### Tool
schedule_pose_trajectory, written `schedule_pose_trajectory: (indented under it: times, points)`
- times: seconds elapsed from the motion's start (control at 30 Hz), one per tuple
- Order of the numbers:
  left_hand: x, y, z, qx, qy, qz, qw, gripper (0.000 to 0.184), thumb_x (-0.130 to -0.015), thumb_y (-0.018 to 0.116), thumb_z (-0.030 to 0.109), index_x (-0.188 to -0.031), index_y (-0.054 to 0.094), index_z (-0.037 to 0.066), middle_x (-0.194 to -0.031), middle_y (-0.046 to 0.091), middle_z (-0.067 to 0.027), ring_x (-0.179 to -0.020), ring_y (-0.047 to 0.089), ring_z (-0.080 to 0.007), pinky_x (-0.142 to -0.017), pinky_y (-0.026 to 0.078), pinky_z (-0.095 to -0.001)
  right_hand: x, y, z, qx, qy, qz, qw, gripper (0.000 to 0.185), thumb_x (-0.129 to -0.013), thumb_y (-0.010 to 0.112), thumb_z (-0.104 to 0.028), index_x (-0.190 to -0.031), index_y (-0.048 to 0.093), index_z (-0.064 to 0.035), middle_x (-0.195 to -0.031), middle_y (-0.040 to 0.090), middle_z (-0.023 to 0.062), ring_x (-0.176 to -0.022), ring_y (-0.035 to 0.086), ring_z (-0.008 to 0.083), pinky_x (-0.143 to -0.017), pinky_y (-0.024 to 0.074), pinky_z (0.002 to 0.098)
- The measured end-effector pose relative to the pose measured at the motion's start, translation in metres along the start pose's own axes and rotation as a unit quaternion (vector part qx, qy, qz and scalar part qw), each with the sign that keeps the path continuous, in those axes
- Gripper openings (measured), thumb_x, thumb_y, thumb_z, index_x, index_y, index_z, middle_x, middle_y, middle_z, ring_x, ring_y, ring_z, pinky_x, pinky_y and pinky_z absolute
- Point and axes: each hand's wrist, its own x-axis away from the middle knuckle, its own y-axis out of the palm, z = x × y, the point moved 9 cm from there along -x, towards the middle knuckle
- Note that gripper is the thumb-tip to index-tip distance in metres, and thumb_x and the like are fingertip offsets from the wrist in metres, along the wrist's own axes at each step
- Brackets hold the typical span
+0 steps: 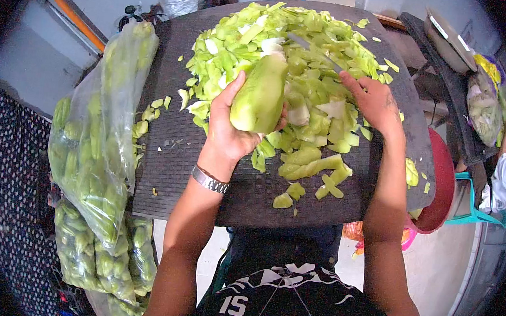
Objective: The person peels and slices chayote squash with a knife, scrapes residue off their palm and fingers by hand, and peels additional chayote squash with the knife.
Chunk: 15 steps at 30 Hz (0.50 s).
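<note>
My left hand (229, 134) is closed around a large pale green vegetable (258, 94), which looks like a chayote. Its narrower, whitish cut end points away from me. My right hand (377, 103) grips a knife (332, 64), its thin blade angled up and left over the heap, apart from the vegetable. Beneath both hands spreads a big pile of green slices (320, 98), with some pale, whitish pieces among them. The dark woven-textured table (204, 195) carries the pile, and a few slices lie loose towards its near edge.
Clear plastic bags (94, 142) full of green vegetables stand along the table's left side. A red tub (437, 181) sits at the right, beside a turquoise stool (470, 209). Farther right, a basin (448, 42) and a bag (485, 108) rest on a dark surface; another person's arm shows there.
</note>
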Motion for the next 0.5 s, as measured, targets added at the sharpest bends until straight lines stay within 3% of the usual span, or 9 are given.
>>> schedule_pose_trajectory:
  times: [0.03,0.1,0.2,0.3,0.33,0.4,0.43,0.47,0.5]
  points:
    - [-0.001,-0.004,0.003,0.004,0.017,0.014,1.0,0.062,-0.103,0.049,0.058,-0.14,0.057,0.009,-0.121,0.069,-0.016,-0.101,0.07,-0.0336,-0.082,0.058,-0.0528,0.001,0.018,0.01,-0.115,0.054,-0.085,0.988,0.087,-0.091,0.044,-0.084,-0.091,0.069,-0.0014,-0.063,0.062,0.0124,-0.056,0.063,0.0303,-0.051,0.0491,0.0418]
    - [-0.003,-0.011,0.008,-0.052,0.067,0.073,0.994,0.061,-0.103,0.05,0.058,-0.14,0.057,0.01,-0.122,0.068,-0.0158,-0.105,0.069,-0.0321,-0.086,0.056,-0.0527,0.022,0.05,0.008,-0.332,0.161,-0.25,0.895,0.091,-0.092,0.038,-0.087,-0.092,0.068,-0.001,-0.051,0.051,0.0031,-0.04,0.051,0.0181,-0.04,0.0413,0.035]
    - [0.001,0.004,0.011,-0.07,0.1,0.104,0.987,0.059,-0.103,0.052,0.056,-0.14,0.057,0.01,-0.124,0.068,-0.0157,-0.108,0.067,-0.0316,-0.088,0.055,-0.0522,0.05,0.058,-0.058,-0.593,0.095,-0.383,0.702,0.092,-0.094,0.031,-0.087,-0.095,0.067,-0.0018,-0.048,0.033,-0.0079,-0.033,0.031,0.0054,-0.033,0.0299,0.0265]
    - [0.004,0.006,0.01,-0.029,0.082,0.084,0.993,0.057,-0.104,0.052,0.054,-0.14,0.057,0.01,-0.127,0.066,-0.0154,-0.109,0.066,-0.0324,-0.09,0.055,-0.053,0.066,0.064,-0.089,-0.607,0.058,-0.437,0.662,0.093,-0.096,0.025,-0.085,-0.097,0.067,-0.0026,-0.048,0.032,-0.0093,-0.032,0.03,0.0049,-0.033,0.0315,0.0244]
    - [0.005,0.003,0.01,-0.011,0.072,0.074,0.995,0.057,-0.104,0.053,0.053,-0.14,0.057,0.01,-0.128,0.066,-0.0153,-0.11,0.066,-0.0327,-0.09,0.055,-0.0535,0.064,0.068,-0.081,-0.555,0.07,-0.407,0.722,0.089,-0.098,0.032,-0.082,-0.096,0.067,-0.0003,-0.048,0.043,-0.0018,-0.036,0.043,0.0124,-0.037,0.0388,0.0321]
    - [0.001,-0.005,0.014,-0.019,0.08,0.067,0.994,0.055,-0.104,0.052,0.051,-0.138,0.057,0.008,-0.121,0.068,-0.015,-0.105,0.068,-0.0349,-0.091,0.056,-0.0543,0.044,0.052,-0.092,-0.4,-0.117,-0.184,0.89,0.084,-0.098,0.04,-0.077,-0.096,0.067,0.0019,-0.054,0.053,0.0067,-0.043,0.053,0.0227,-0.044,0.0446,0.039]
    - [0.002,-0.007,0.015,-0.023,0.082,0.064,0.994,0.055,-0.104,0.052,0.05,-0.137,0.056,0.007,-0.117,0.069,-0.0149,-0.102,0.069,-0.036,-0.091,0.056,-0.0548,0.047,0.037,-0.105,-0.301,-0.205,-0.061,0.929,0.081,-0.098,0.044,-0.075,-0.096,0.067,0.003,-0.056,0.058,0.0109,-0.046,0.058,0.0279,-0.047,0.0475,0.0424]
    - [0.005,-0.015,0.011,-0.004,0.096,0.105,0.99,0.055,-0.101,0.058,0.053,-0.133,0.058,0.009,-0.113,0.069,-0.0138,-0.098,0.069,-0.0341,-0.089,0.056,-0.0511,0.053,0.04,-0.098,-0.196,-0.172,-0.1,0.96,0.073,-0.096,0.057,-0.069,-0.097,0.068,0.0033,-0.069,0.065,0.0218,-0.063,0.067,0.041,-0.059,0.0514,0.0507]
    - [0.005,-0.013,0.012,0.003,0.1,0.118,0.988,0.055,-0.1,0.059,0.053,-0.133,0.058,0.009,-0.113,0.069,-0.0139,-0.098,0.069,-0.0334,-0.088,0.056,-0.0505,0.06,0.038,-0.106,-0.171,-0.187,-0.09,0.963,0.072,-0.095,0.058,-0.069,-0.099,0.068,0.0022,-0.069,0.066,0.0218,-0.064,0.067,0.0417,-0.059,0.0521,0.0509]
